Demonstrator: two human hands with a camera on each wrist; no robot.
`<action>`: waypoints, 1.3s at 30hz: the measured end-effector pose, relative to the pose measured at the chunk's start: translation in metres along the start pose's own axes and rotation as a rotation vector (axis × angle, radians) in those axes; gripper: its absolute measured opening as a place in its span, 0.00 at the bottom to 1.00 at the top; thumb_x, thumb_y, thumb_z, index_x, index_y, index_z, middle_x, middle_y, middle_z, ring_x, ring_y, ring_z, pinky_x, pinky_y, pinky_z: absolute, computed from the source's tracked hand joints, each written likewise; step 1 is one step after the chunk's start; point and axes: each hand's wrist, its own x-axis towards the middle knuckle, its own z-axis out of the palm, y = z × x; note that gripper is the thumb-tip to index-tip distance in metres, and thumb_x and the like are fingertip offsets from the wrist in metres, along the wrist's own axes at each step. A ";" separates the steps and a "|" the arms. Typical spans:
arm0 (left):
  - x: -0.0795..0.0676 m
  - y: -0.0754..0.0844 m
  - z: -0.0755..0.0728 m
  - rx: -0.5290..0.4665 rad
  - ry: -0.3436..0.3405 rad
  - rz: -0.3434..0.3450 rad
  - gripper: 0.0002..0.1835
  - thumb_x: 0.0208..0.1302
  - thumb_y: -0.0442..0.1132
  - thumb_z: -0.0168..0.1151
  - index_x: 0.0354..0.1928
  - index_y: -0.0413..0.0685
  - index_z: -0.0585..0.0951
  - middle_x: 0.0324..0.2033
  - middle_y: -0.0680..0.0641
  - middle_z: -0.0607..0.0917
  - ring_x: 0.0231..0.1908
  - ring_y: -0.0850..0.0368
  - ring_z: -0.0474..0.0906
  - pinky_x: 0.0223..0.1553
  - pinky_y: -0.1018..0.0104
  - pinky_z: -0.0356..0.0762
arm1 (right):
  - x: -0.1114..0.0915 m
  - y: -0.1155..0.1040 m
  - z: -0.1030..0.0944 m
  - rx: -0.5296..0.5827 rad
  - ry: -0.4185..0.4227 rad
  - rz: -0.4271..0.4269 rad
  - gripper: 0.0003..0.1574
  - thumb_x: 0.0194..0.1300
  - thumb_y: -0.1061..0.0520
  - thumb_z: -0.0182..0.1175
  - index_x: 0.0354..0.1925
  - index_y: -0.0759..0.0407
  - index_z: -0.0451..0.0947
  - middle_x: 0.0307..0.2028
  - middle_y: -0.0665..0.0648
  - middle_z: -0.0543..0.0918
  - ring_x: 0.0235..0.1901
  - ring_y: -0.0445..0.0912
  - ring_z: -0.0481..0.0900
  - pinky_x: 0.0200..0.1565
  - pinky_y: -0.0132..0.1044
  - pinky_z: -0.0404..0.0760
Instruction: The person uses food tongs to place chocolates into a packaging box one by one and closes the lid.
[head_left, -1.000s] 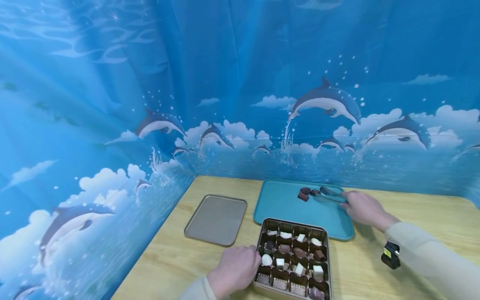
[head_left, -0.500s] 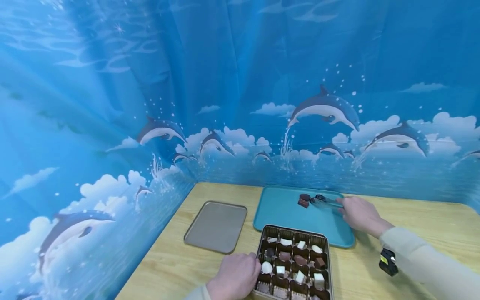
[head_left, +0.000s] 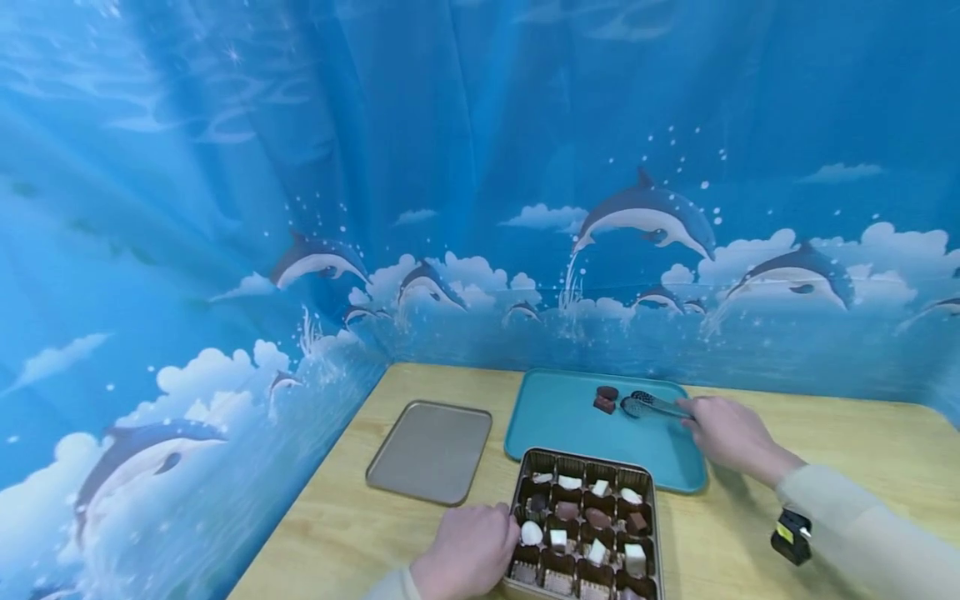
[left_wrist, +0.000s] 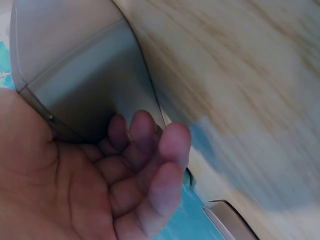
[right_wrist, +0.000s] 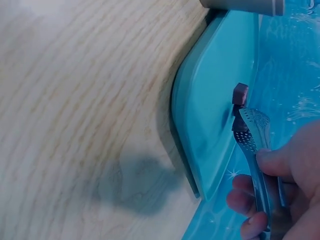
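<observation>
A metal box [head_left: 656, 512] of divided compartments, with white and brown chocolates in them, stands at the front. My left hand [head_left: 468, 546] holds its left side; in the left wrist view the fingers curl beside the outer wall and the thumb is hidden. My right hand [head_left: 723, 425] grips metal tongs [head_left: 663, 406] by the handles, their perforated heads slightly apart over the teal tray [head_left: 555, 417]. Left of the heads lie a round dark chocolate [head_left: 607, 392] and a square brown chocolate [head_left: 604, 405]. In the right wrist view a dark piece [right_wrist: 239, 124] overlaps the heads; I cannot tell if it is gripped.
A flat grey-brown tray [head_left: 431, 450] lies left of the teal tray on the wooden table [head_left: 840, 442]. A blue dolphin-print curtain [head_left: 465, 167] rises directly behind the table's back edge and along its left side.
The head view has tilted up slightly. The tongs have shifted a little toward the near side of the teal tray, away from the two chocolates. My left hand stays at the box.
</observation>
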 end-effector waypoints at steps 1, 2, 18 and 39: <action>-0.001 0.000 0.000 -0.007 -0.008 -0.002 0.20 0.76 0.48 0.47 0.23 0.52 0.75 0.15 0.53 0.73 0.16 0.56 0.72 0.14 0.61 0.66 | -0.003 -0.001 -0.001 -0.002 0.003 -0.001 0.25 0.65 0.63 0.64 0.59 0.72 0.77 0.40 0.69 0.87 0.12 0.39 0.58 0.14 0.31 0.61; -0.002 0.000 0.001 -0.012 -0.007 -0.004 0.20 0.76 0.48 0.47 0.23 0.52 0.76 0.16 0.52 0.74 0.16 0.55 0.73 0.14 0.60 0.66 | -0.005 -0.001 -0.001 -0.001 0.007 -0.002 0.25 0.65 0.63 0.64 0.58 0.71 0.77 0.45 0.70 0.86 0.12 0.39 0.58 0.14 0.31 0.61; -0.001 0.000 0.002 0.027 0.034 0.020 0.21 0.76 0.48 0.47 0.22 0.52 0.74 0.15 0.53 0.71 0.14 0.56 0.69 0.13 0.61 0.64 | -0.042 -0.029 -0.031 0.002 0.055 -0.035 0.22 0.67 0.60 0.63 0.58 0.66 0.79 0.50 0.67 0.86 0.13 0.36 0.57 0.17 0.31 0.60; -0.002 0.001 -0.002 0.036 0.048 0.026 0.22 0.77 0.45 0.47 0.19 0.54 0.71 0.13 0.56 0.66 0.13 0.62 0.61 0.13 0.68 0.60 | -0.114 -0.094 -0.052 -0.041 0.095 -0.201 0.24 0.61 0.56 0.70 0.57 0.54 0.83 0.48 0.54 0.89 0.45 0.54 0.88 0.42 0.52 0.85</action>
